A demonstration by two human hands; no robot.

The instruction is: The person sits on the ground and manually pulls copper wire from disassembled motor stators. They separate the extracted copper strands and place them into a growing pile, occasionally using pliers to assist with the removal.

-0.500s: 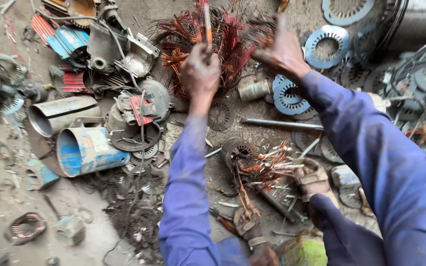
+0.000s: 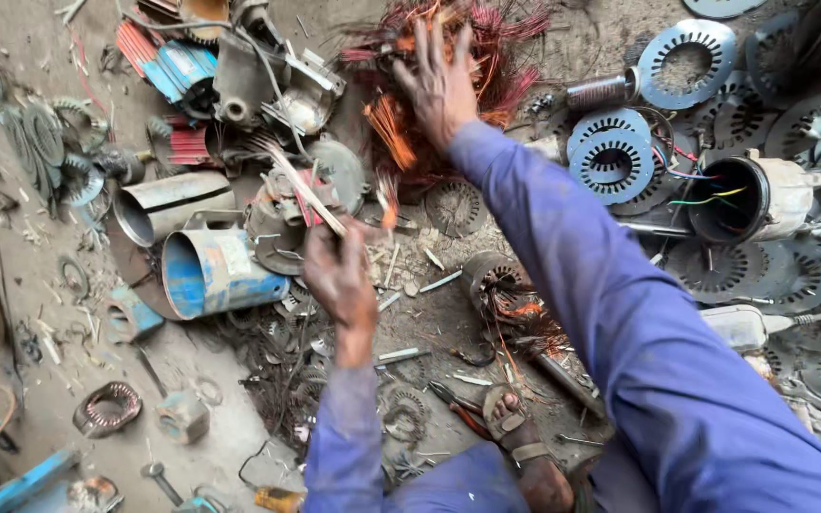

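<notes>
Up top, the right hand (image 2: 441, 84) lies with fingers spread wide on the tangle of copper wire (image 2: 486, 47) (reddish, frayed). Lower down, the left hand (image 2: 339, 275) pinches a thin pale stick (image 2: 304, 188) beside the blue metal cylinder (image 2: 211, 271).

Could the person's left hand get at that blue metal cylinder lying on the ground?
Probably yes: the left hand hovers just right of the blue cylinder with nothing between them, though it already grips a thin stick.

No packages, signs or screens; pale worn label patch on blue cylinder casing (image 2: 216, 271), left of centre.
</notes>
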